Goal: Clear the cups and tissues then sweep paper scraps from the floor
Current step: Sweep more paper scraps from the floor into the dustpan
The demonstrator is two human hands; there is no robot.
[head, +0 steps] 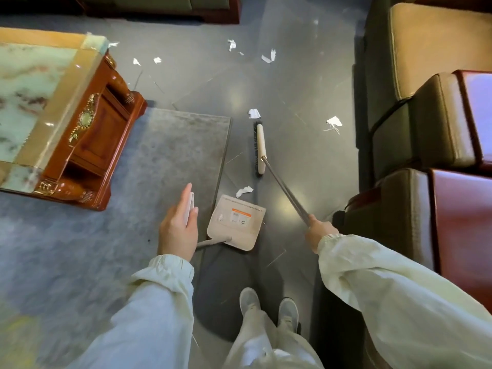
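My right hand [318, 231] grips the grey pole of a broom whose beige head [260, 147] rests on the dark floor ahead. The white upper handle of a beige dustpan [237, 222] is held in my left hand [177, 230], between thumb and fingers. The pan stands on the floor just left of the broom pole. One white paper scrap [244, 191] lies at the pan's mouth, another [254, 113] at the broom's far tip, a third [333, 122] to the right. Several more scraps [269, 57] are scattered farther away.
A carved wooden coffee table with a marble top [40, 102] stands on the left, partly over a grey-blue rug [173, 155]. Brown leather armchairs [426, 75] with red wooden arms [463, 230] line the right side. My shoes [269, 307] are below the pan.
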